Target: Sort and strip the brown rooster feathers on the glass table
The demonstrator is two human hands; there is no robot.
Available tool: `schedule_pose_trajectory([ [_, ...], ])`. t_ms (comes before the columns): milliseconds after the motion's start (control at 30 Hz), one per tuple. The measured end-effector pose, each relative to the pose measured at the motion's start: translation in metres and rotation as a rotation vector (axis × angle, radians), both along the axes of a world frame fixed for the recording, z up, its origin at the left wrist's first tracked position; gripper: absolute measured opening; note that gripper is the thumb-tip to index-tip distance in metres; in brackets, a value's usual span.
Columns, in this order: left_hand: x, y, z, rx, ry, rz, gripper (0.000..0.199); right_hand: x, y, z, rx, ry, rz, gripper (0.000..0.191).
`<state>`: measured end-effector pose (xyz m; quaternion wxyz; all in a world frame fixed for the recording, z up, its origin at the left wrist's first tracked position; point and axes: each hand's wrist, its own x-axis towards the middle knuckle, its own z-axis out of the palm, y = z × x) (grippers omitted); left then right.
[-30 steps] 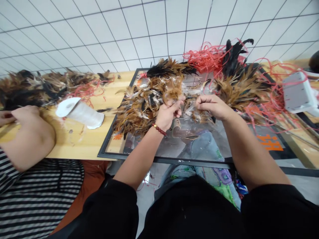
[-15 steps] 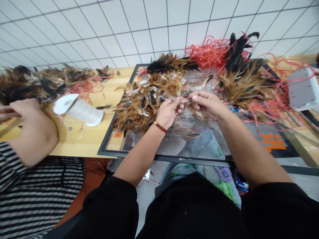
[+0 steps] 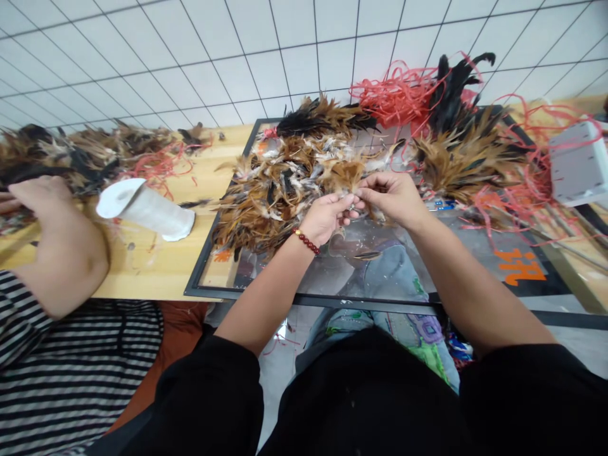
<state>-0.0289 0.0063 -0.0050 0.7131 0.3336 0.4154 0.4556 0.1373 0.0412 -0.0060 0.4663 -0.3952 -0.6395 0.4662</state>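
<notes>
My left hand (image 3: pixel 327 220) is closed, its thumb and fingers pinching a small bunch of brown feathers (image 3: pixel 346 176) by the pale quill ends. My right hand (image 3: pixel 393 195) meets it there, thumb and forefinger pinched at the same quills; whether it holds a separate feather is hidden. Just left of my hands spreads a heap of loose brown and black feathers (image 3: pixel 266 206) on a black-framed glass panel (image 3: pixel 327 278). A single feather (image 3: pixel 368 256) lies on the glass in front of my hands.
Behind are a tied feather bundle (image 3: pixel 323 120) and tangled red plastic strips (image 3: pixel 399 95). Tall feathers (image 3: pixel 468 155) and a white box (image 3: pixel 577 164) stand right. At left, a white roll (image 3: pixel 152 206) lies near a co-worker's arm (image 3: pixel 71 244) and more feathers (image 3: pixel 95 149).
My two hands have come together at the quill ends, where a small gap showed before. The co-worker's hand at the left has shifted slightly.
</notes>
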Motion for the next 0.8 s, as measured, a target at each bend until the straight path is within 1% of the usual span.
schedule_pose_trajectory([
  [67, 0.0, 0.001, 0.001, 0.014, -0.025, 0.06, 0.012, 0.0, 0.001, 0.0, -0.031, 0.06, -0.024, 0.034],
  [100, 0.0, 0.001, 0.002, 0.019, -0.05, 0.086, 0.012, 0.001, 0.001, 0.0, -0.086, 0.086, 0.006, 0.036],
  [200, -0.001, 0.0, 0.006, 0.021, -0.157, 0.126, 0.014, 0.003, -0.002, 0.003, -0.311, 0.084, 0.218, 0.045],
  [233, -0.001, 0.0, 0.008, 0.016, -0.189, 0.131, 0.014, 0.003, -0.003, 0.004, -0.347, 0.074, 0.269, 0.05],
  [267, -0.001, -0.001, 0.009, 0.009, -0.213, 0.135, 0.014, 0.003, -0.004, 0.005, -0.358, 0.069, 0.289, 0.054],
  [300, -0.001, -0.001, 0.01, 0.004, -0.23, 0.139, 0.014, 0.002, -0.004, 0.005, -0.351, 0.071, 0.281, 0.057],
  [367, -0.001, -0.001, 0.01, -0.001, -0.237, 0.15, 0.014, 0.001, -0.004, 0.003, -0.317, 0.065, 0.226, 0.05],
  [433, 0.0, -0.001, 0.01, 0.01, -0.209, 0.165, 0.014, 0.0, -0.002, 0.0, -0.242, 0.04, 0.135, 0.041],
  [500, 0.002, 0.0, 0.008, 0.027, -0.154, 0.178, 0.014, 0.001, 0.001, -0.002, -0.108, -0.004, 0.04, 0.035],
  [567, 0.003, 0.0, 0.006, 0.037, -0.088, 0.192, 0.015, 0.002, 0.003, -0.003, 0.029, -0.07, -0.024, 0.027],
  [700, 0.004, 0.001, 0.002, 0.018, 0.02, 0.193, 0.015, 0.003, 0.002, -0.004, 0.215, -0.197, -0.088, 0.015],
  [800, 0.003, 0.0, 0.001, -0.013, 0.06, 0.123, 0.014, 0.001, 0.002, -0.008, 0.281, -0.213, -0.078, 0.013],
])
